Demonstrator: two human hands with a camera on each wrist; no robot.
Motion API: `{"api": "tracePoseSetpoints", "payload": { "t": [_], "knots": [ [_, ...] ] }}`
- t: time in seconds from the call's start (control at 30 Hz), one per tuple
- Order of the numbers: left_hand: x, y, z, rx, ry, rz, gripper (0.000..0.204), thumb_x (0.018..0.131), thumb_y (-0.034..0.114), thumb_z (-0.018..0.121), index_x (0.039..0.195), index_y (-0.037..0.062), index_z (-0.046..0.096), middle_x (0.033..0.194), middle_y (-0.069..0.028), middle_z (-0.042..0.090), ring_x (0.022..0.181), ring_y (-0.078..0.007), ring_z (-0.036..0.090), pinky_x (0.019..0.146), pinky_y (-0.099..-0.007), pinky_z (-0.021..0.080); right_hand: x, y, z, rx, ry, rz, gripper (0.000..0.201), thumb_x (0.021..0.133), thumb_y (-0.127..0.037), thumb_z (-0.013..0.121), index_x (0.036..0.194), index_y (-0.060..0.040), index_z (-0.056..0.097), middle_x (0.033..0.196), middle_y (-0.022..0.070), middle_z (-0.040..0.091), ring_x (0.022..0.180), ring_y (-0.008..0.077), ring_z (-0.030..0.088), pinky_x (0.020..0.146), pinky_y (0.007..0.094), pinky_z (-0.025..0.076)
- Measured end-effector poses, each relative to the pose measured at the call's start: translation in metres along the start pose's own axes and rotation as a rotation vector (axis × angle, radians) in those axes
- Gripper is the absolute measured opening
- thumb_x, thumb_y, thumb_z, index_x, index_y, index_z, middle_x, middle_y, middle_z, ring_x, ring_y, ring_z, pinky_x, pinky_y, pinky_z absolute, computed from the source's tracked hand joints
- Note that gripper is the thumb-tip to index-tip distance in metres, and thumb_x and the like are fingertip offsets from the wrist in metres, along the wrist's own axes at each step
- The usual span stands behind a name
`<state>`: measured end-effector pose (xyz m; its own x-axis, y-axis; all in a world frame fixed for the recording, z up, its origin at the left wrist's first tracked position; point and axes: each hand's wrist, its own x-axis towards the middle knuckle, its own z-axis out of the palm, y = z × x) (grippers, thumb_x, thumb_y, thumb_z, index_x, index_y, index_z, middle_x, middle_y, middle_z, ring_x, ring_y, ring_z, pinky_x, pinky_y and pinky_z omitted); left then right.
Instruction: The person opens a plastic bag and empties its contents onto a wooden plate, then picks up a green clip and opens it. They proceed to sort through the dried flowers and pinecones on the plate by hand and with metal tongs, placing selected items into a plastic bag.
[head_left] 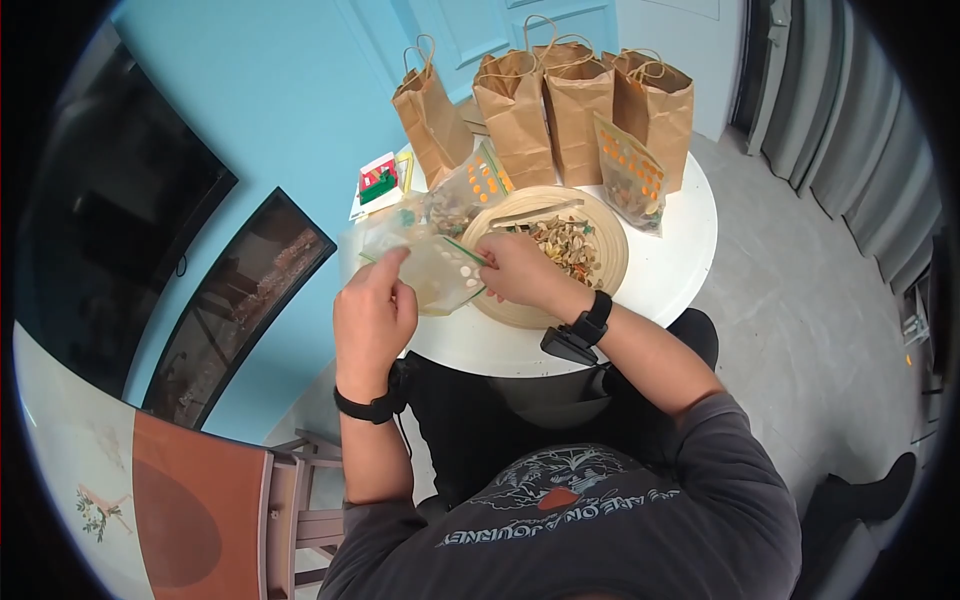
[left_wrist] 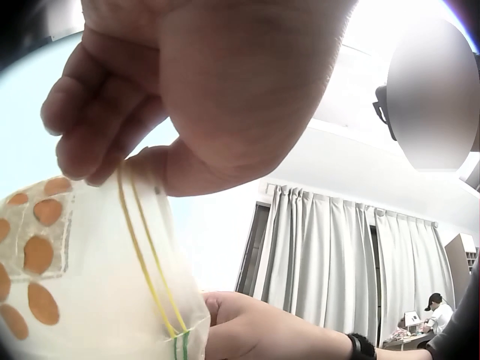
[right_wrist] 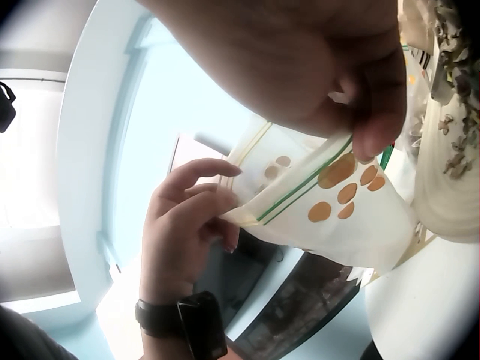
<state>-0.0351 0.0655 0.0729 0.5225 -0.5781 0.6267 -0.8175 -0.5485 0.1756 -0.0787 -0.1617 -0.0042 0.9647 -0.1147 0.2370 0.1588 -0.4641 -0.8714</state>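
Between my hands is a translucent zip bag [head_left: 425,275] with orange oval spots, a yellow line along one lip and a green one along the other. My right hand [head_left: 525,270] pinches the green-lined lip, and in the right wrist view the bag [right_wrist: 352,232] hangs below those fingers, its mouth parted. My left hand [head_left: 372,312] pinches the mouth at its opposite end, thumb against the film in the left wrist view. Beneath the right hand lies a round woven tray [head_left: 612,262] with a heap of dried plant pieces [head_left: 565,245] and a pale stick [head_left: 540,212].
Two spotted bags hold contents: one [head_left: 470,195] behind my hands, one [head_left: 632,175] at the tray's right. Several brown paper bags [head_left: 515,115] line the back of the round white table [head_left: 690,235]. A red and green box [head_left: 378,180] sits at the left edge.
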Motion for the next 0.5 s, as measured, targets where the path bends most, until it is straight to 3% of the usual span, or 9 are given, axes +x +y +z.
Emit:
{"api": "tracePoseSetpoints", "payload": {
  "t": [0.07,0.17,0.33,0.43,0.5],
  "knots": [
    [0.004,0.007,0.0,-0.111,0.002,-0.175,0.033,0.084,0.004,0.063,0.116,0.0025,0.072,0.074,-0.019,0.069,0.069,-0.0395,0.071,0.064,-0.0476,0.056,0.004,-0.002,-0.003,0.061,-0.036,0.012,0.008,0.096,-0.003,0.068,0.096,0.0053,0.068,0.08,0.0112,0.072,0.066,0.0161,0.075,0.057,0.0296,0.061],
    [0.012,-0.004,0.012,-0.008,0.0,-0.262,0.031,0.084,0.006,0.062,0.114,0.0021,0.073,0.07,-0.0195,0.069,0.066,-0.0392,0.071,0.064,-0.0477,0.056,0.013,0.003,-0.004,0.155,-0.095,0.021,0.012,0.098,-0.006,0.07,0.101,0.0053,0.069,0.084,0.0108,0.073,0.068,0.0152,0.075,0.057,0.0293,0.061],
    [0.031,-0.022,0.04,0.097,0.065,-0.207,0.019,0.085,0.01,0.066,0.099,0.0003,0.076,0.07,-0.0207,0.07,0.065,-0.0398,0.07,0.063,-0.0472,0.057,0.024,-0.005,-0.043,0.127,-0.161,0.087,0.02,0.1,-0.015,0.072,0.105,0.0046,0.07,0.085,0.009,0.073,0.069,0.0129,0.074,0.055,0.0279,0.058],
    [0.045,-0.018,0.044,0.114,0.036,-0.257,0.016,0.085,0.011,0.068,0.093,0.0,0.076,0.071,-0.0211,0.071,0.066,-0.0401,0.071,0.064,-0.0464,0.057,0.028,0.003,-0.088,-0.008,-0.058,0.041,0.02,0.097,-0.016,0.074,0.106,0.0025,0.073,0.086,0.0107,0.074,0.074,0.0178,0.075,0.06,0.0315,0.058],
    [0.053,-0.018,0.051,0.113,0.037,-0.233,0.016,0.084,0.011,0.069,0.093,0.0007,0.077,0.072,-0.0211,0.071,0.067,-0.0398,0.071,0.064,-0.0457,0.057,0.023,0.015,-0.114,-0.392,0.086,-0.163,0.019,0.092,-0.013,0.076,0.106,-0.0005,0.076,0.089,0.0132,0.076,0.081,0.0249,0.076,0.069,0.037,0.057]
  ]
}}
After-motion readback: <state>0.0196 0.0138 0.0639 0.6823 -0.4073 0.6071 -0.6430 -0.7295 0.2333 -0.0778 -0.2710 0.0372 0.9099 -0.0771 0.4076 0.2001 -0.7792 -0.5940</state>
